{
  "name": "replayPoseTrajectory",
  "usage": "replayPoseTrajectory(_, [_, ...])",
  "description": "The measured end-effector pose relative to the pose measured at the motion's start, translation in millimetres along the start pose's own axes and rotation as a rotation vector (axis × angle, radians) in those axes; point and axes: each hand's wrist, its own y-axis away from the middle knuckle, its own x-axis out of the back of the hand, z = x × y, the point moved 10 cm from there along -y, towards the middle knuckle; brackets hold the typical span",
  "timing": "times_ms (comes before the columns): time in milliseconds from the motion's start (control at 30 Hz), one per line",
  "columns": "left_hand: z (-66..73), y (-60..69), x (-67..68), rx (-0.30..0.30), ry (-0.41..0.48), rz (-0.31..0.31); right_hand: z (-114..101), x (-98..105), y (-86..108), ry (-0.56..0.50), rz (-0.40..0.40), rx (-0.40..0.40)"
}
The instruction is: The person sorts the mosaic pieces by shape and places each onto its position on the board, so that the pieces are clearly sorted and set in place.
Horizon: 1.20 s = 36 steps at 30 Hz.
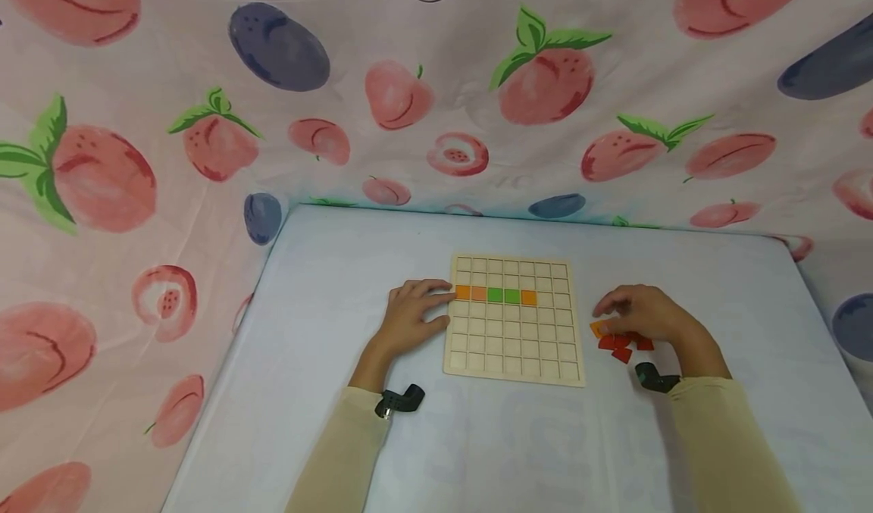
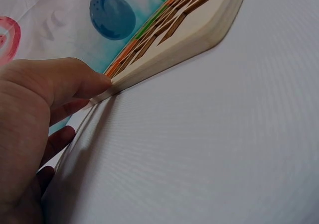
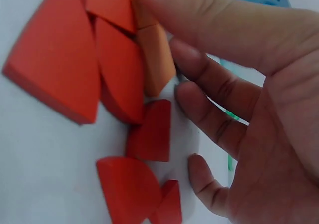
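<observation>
A pale wooden grid board lies flat on the table. One of its upper rows holds several coloured square tiles, orange at both ends with green between. My left hand is at the board's left edge, fingers spread, thumb touching the side of the board. Right of the board, my right hand is over a small pile of red tiles. Its thumb rests on an orange tile at the pile's edge; the index finger is hidden in the right wrist view.
A white cloth covers the table. Fruit-print fabric hangs behind and along the left side. Loose red pieces lie close under the right hand. Dark wrist-worn devices sit at both cuffs.
</observation>
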Motion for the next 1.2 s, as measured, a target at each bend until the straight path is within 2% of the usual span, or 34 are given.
replayPoseTrajectory(267, [-0.1, -0.8, -1.3, 0.001, -0.011, -0.007, 4, 4, -4.7, 0.070, 0.077, 0.003])
replayPoseTrajectory(467, [1.8, -0.1, 0.4, -0.007, -0.005, -0.001, 5, 5, -6.6, 0.072, 0.084, -0.009])
replayPoseTrajectory(833, [0.3, 0.1, 0.9, -0.001, -0.002, -0.003, -5, 5, -7.6, 0.058, 0.115, 0.030])
replayPoseTrajectory(1200, [0.6, 1.0, 0.2, 0.002, 0.011, -0.005, -2, 10, -4.9, -0.002, 0.154, -0.013])
